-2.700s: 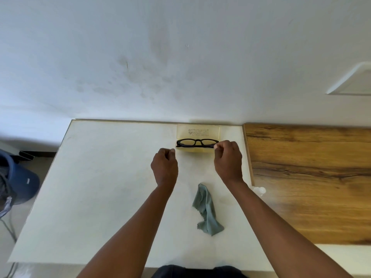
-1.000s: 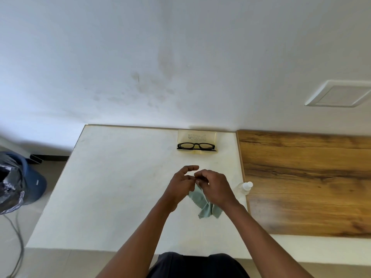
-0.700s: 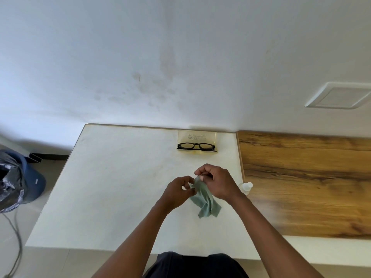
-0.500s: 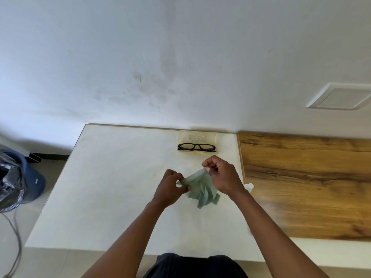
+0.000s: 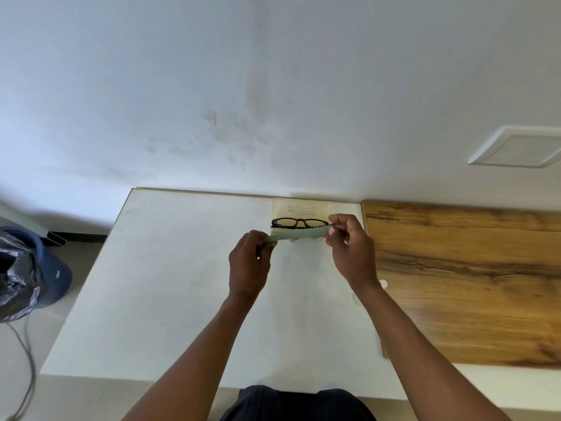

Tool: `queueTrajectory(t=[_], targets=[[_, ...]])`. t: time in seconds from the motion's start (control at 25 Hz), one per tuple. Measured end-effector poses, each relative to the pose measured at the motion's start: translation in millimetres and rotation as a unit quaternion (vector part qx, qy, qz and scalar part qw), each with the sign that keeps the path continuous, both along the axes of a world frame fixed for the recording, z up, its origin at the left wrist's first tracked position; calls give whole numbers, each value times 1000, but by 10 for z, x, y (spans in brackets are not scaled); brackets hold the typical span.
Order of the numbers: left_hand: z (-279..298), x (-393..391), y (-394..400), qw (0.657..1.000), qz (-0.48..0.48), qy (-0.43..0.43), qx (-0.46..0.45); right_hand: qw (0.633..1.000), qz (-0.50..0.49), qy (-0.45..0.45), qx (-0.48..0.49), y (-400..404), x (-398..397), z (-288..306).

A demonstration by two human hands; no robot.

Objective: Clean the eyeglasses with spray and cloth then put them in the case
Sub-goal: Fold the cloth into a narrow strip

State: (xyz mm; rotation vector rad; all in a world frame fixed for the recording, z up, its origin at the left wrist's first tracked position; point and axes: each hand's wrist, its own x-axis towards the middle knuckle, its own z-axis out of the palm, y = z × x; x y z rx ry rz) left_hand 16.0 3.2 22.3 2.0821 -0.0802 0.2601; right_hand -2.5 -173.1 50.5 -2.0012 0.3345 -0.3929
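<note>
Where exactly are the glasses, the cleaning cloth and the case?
eyeglasses (image 5: pixel 299 222): head view, on the bridge of the black frame.
cloth (image 5: pixel 299 234): head view, middle of the stretched edge.
case (image 5: pixel 300 208): head view, on its printed pale lid.

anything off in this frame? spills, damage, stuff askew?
Nothing stands out. The eyeglasses sit level on the open case by the wall. The left hand and right hand pinch the cloth stretched between them. Only the spray bottle cap shows behind the right wrist. No spill visible.
</note>
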Motion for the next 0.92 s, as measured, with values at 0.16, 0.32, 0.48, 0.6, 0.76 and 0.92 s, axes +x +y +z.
queueTrajectory(t=[0.16,0.32,0.48,0.6,0.76,0.92], targets=[[-227,-348,63,997,-45,-63,21,998,7,-33,-59,113,-421,-242],[-520,-649,210,989,-117,5,95,990,63,94,-81,150,-855,-600],[-632,-814,358,958,-188,38,211,964,149,178,-127,126,-1069,-774],[-608,-841,400,934,-216,-9,283,951,167,193,-176,99,-1098,-822],[-565,-836,454,899,-262,-57,346,924,190,193,-271,77,-1091,-843],[-582,-824,512,878,-308,-74,358,910,182,235,-290,51,-1062,-871]])
